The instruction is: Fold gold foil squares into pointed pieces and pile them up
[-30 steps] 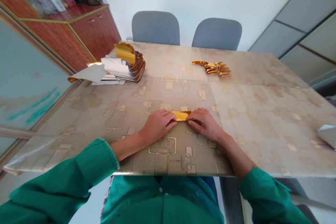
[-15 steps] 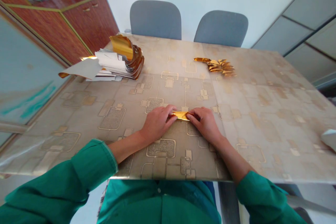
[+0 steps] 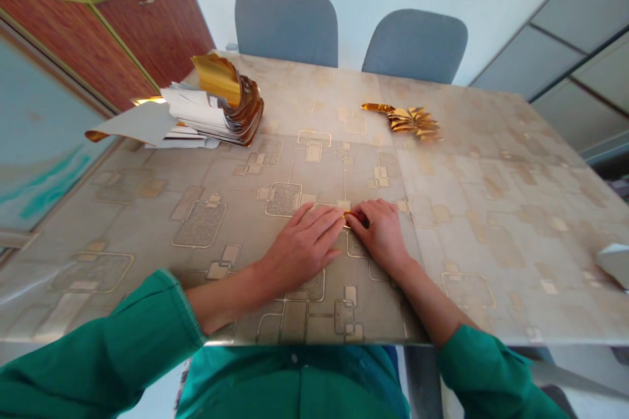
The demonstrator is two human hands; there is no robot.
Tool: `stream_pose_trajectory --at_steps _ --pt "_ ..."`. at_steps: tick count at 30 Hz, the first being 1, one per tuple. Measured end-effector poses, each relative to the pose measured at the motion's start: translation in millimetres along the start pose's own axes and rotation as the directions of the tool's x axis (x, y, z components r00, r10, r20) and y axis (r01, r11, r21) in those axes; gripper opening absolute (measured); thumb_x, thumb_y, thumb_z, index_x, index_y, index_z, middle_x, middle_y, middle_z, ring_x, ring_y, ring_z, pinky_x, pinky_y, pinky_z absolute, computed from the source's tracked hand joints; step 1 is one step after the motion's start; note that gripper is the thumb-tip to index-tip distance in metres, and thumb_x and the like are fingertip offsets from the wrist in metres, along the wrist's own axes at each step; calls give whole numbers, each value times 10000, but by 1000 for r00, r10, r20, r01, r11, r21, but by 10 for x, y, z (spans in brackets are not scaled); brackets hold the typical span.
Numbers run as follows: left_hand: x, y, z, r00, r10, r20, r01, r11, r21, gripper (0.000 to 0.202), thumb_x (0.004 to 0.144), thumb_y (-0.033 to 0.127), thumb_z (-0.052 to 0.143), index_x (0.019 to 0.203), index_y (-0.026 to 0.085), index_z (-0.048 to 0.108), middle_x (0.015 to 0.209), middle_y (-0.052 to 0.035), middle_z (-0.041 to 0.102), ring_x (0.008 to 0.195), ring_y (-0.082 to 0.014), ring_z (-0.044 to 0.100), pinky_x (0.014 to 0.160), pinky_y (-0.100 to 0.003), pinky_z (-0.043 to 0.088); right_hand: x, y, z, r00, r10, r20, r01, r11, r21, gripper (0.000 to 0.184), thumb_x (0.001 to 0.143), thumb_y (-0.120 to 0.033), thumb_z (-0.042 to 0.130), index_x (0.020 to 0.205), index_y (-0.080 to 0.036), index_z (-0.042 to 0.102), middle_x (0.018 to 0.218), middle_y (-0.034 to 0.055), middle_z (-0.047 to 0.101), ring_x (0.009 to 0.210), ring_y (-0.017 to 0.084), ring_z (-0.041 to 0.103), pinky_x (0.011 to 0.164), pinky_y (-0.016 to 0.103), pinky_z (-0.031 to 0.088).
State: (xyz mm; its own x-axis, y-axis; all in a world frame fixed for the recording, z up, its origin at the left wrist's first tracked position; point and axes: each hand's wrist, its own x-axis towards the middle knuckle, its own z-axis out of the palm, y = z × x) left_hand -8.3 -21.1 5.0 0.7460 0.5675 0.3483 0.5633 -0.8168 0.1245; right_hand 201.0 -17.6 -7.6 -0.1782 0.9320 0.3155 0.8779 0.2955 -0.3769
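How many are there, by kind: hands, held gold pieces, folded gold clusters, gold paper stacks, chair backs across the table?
Left hand and right hand: 2
Held gold piece: 1
Folded gold cluster: 1
Gold paper stack: 1
Chair backs: 2
Total: 7

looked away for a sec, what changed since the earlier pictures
The left hand has opened from its pinch, its straightened fingertips shifting right toward the right hand; little of the gold foil strip now shows between them. The right hand still pinches the strip's right end. The gold-and-white paper stack and folded gold foil pieces stayed put on the patterned tablecloth.
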Motion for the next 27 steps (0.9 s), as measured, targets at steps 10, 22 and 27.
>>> stream_pose_trajectory --at_steps 10,22,27 --pt "-155 104 119 989 10 149 -13 1000 23 773 933 571 532 1455 23 379 1540 -211 369 1452 -327 322 1202 -449 217 -6 -22 -13 1000 23 15 -23 1000 -6 226 948 -350 589 771 -215 623 710 12 642 729 188 541 767 339 319" --pt "-169 112 131 979 -27 201 26 1000 9 806 939 612 486 1480 28 359 1579 -202 289 1481 -319 257 1209 -480 179 -22 -55 9 1000 1 -12 -2 990 -142 211 946 -325 587 777 -205 623 729 8 645 756 195 537 786 329 307" --pt "-162 111 132 975 -27 220 24 1000 17 813 936 619 485 1477 24 368 1576 -206 291 1472 -330 275 1202 -485 190 -22 -58 17 1000 5 -14 -7 989 -145 228 950 -326 577 760 -208 618 714 7 646 745 193 541 780 324 308"
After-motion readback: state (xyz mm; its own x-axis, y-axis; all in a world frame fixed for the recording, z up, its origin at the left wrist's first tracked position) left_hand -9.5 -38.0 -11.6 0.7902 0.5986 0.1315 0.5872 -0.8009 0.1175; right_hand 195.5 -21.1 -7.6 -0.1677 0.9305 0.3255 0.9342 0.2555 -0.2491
